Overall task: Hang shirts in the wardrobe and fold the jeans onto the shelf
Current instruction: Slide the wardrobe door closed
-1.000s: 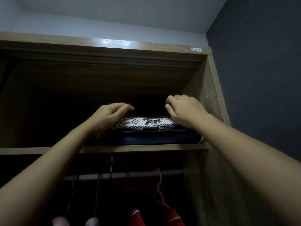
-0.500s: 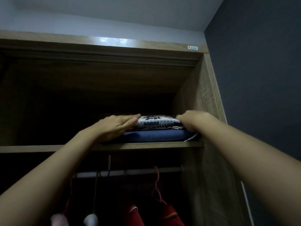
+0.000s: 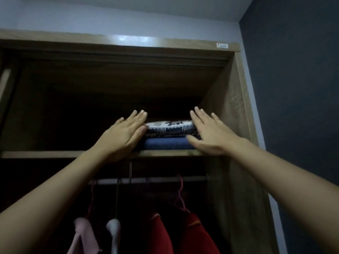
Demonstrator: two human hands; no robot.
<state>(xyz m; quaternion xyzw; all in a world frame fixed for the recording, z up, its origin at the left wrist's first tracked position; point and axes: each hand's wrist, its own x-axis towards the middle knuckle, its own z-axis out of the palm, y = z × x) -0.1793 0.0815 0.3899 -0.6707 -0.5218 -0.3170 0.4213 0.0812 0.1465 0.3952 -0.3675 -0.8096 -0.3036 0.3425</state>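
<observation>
Folded blue jeans (image 3: 167,143) lie on the upper wardrobe shelf (image 3: 40,154), with a folded black-and-white patterned garment (image 3: 170,127) stacked on top. My left hand (image 3: 122,137) has straight fingers and lies against the left side of the stack. My right hand (image 3: 207,133) is spread flat at the stack's right side, thumb in front of the jeans. Neither hand grips anything. Below the shelf, a red shirt (image 3: 176,233), a pink shirt (image 3: 83,235) and a white one (image 3: 113,233) hang from the rail (image 3: 152,179).
The wardrobe's right side panel (image 3: 233,125) stands close to my right hand. A dark blue wall (image 3: 297,107) lies further right. The shelf's left part is dark and its contents cannot be made out.
Both hands have opened from curled on top of the stack to flat at its sides. The stack sits deeper on the shelf than a second ago.
</observation>
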